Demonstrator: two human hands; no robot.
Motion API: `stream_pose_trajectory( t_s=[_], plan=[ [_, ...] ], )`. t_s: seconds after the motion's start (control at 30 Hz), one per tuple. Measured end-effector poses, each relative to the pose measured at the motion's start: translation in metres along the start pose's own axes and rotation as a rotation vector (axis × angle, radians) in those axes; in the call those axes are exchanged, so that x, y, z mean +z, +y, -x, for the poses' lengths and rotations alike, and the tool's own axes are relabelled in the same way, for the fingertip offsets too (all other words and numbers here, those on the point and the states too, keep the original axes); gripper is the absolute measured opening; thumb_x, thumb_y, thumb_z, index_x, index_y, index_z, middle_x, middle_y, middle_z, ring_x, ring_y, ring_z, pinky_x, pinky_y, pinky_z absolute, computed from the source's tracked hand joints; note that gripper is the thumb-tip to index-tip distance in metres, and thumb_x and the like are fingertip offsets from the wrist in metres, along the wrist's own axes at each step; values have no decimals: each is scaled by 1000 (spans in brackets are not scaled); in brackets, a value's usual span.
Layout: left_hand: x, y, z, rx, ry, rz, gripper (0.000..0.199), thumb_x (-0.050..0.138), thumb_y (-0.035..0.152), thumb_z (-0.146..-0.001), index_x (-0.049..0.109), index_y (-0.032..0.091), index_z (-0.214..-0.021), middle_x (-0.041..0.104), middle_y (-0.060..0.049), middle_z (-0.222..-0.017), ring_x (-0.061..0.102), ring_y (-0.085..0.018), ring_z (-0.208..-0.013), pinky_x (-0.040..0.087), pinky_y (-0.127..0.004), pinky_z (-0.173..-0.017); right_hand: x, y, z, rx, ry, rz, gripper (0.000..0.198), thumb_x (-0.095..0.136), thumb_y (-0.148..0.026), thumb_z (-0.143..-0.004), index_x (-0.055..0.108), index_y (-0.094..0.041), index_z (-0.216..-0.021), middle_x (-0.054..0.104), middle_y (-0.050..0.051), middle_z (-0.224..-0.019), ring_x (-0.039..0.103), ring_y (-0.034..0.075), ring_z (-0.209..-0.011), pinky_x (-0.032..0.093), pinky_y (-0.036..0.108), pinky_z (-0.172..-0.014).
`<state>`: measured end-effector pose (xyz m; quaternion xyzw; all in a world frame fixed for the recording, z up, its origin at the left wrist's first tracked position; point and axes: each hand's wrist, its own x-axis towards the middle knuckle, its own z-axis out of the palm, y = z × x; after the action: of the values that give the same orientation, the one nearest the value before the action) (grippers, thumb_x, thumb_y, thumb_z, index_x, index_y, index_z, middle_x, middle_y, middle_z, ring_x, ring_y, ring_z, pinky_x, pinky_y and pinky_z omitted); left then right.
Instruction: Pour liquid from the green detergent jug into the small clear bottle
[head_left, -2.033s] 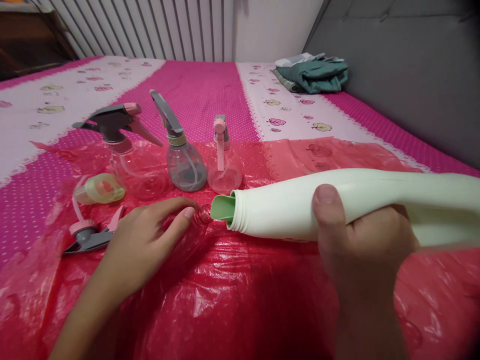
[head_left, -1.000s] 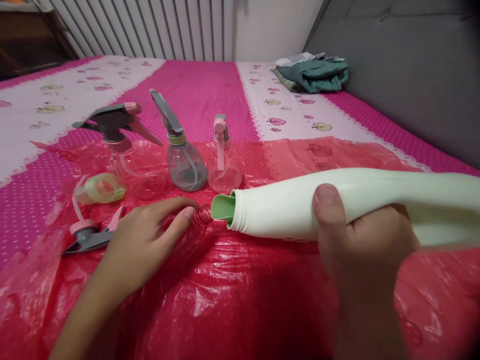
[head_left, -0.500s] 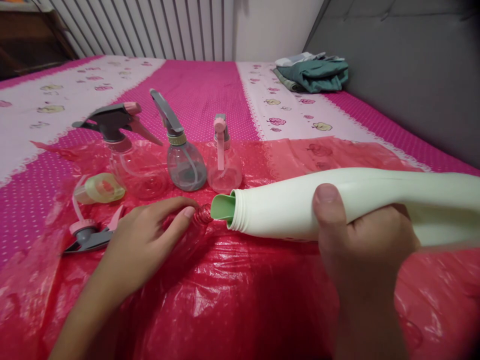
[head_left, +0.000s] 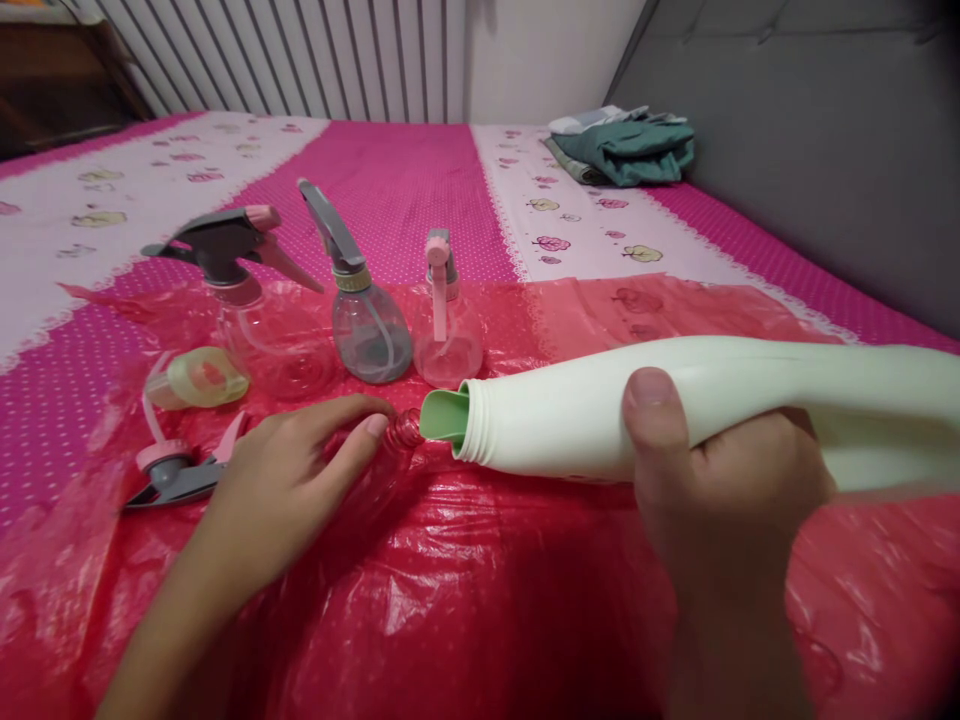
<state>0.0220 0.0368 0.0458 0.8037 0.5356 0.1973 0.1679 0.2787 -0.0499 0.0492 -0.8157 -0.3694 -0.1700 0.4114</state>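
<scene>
My right hand (head_left: 720,470) is closed round the handle of a pale detergent jug (head_left: 562,415), tipped on its side. The jug's green pouring spout (head_left: 444,416) points left, right at the mouth of a clear spray bottle (head_left: 381,465) without its top. My left hand (head_left: 307,460) grips that clear bottle near the neck, its thumb and forefinger just below the rim; the hand hides part of the bottle. A grey and pink spray trigger head (head_left: 180,475) with its tube lies left of my left hand. No stream of liquid can be made out.
Behind my hands stand three spray bottles: a pink one (head_left: 274,350), a grey one (head_left: 373,335) and a small pink one (head_left: 448,345). A yellowish translucent cap (head_left: 204,378) lies at left. Red plastic sheeting (head_left: 480,600) covers the bed's front; folded clothes (head_left: 630,148) lie at back right.
Almost nothing differs. Both hands, the jug and the bottle keep their places, with only a very slight leftward shift of the whole view.
</scene>
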Motion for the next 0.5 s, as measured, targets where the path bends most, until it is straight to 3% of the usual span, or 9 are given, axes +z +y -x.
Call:
stream_pose_trajectory(
  t_s=[0.23, 0.5],
  plan=[
    [-1, 0, 0, 8, -24, 10, 57, 42, 69, -97, 83, 31, -104, 86, -3, -111, 80, -35, -100, 59, -48, -86, 0, -1, -1, 23, -17, -12, 84, 30, -98, -76, 64, -21, -68, 62, 17, -68, 62, 37, -73, 51, 58, -76],
    [3, 0, -2, 25, 36, -15, 53, 38, 65, -92, 81, 35, -98, 85, 10, -100, 81, -28, -94, 63, -46, -83, -3, -2, -1, 70, -61, -1, 81, 31, -97, -72, 64, -22, -71, 63, 17, -72, 63, 39, -78, 50, 62, -81]
  ],
)
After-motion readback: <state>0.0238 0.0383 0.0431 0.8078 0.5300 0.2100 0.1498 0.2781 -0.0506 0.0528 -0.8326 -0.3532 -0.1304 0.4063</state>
